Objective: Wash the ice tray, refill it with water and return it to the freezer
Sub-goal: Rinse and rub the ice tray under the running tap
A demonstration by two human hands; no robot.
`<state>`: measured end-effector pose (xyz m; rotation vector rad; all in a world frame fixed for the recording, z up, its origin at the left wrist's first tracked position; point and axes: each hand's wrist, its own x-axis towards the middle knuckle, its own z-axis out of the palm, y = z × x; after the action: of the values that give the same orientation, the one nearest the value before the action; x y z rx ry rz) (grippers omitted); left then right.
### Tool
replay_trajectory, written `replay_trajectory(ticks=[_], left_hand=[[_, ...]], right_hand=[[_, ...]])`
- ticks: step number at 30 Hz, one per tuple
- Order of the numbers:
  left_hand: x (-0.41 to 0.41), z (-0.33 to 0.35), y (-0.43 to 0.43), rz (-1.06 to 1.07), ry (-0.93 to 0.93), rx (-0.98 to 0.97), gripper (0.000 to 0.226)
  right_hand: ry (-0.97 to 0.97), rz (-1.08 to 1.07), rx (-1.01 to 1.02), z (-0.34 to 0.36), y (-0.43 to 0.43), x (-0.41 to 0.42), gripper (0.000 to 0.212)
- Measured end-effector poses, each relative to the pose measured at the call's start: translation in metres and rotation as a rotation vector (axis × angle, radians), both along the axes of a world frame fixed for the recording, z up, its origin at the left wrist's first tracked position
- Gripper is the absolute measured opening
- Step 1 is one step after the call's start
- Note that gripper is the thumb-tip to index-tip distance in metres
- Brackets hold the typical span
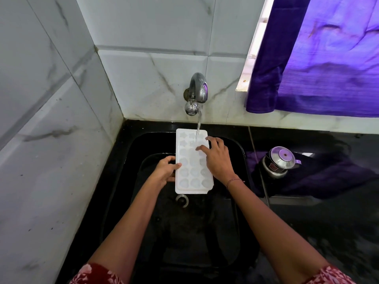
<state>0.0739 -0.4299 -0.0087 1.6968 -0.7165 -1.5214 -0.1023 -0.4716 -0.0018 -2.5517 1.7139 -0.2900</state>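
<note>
A white ice tray [191,173] with several shaped cells is held level over the black sink [235,152]. Water runs from the chrome tap [198,89] onto the tray's far end. My left hand [165,171] grips the tray's left edge, thumb on top. My right hand [217,158] lies over the tray's right side, fingers spread and touching the cells near the stream.
The sink drain [182,200] shows just below the tray. A steel pot with a lid [280,160] stands on the black counter to the right. A purple curtain [317,68] hangs over the window at upper right. Marble-tiled walls close the left and back.
</note>
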Motion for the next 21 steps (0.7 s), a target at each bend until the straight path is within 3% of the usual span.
replay_trajectory(ticks=[15, 18, 21], left_hand=[[-0.007, 0.006, -0.012, -0.029, 0.033, -0.006, 0.02], [-0.005, 0.004, -0.011, -0.023, 0.031, 0.005, 0.028], [-0.004, 0.003, -0.011, -0.024, 0.026, 0.009, 0.032]], right_hand=[[0.172, 0.083, 0.036, 0.003, -0.009, 0.004, 0.049], [0.151, 0.054, 0.023, 0.003, -0.01, 0.003, 0.038], [0.18, 0.098, 0.04, 0.002, -0.009, 0.005, 0.045]])
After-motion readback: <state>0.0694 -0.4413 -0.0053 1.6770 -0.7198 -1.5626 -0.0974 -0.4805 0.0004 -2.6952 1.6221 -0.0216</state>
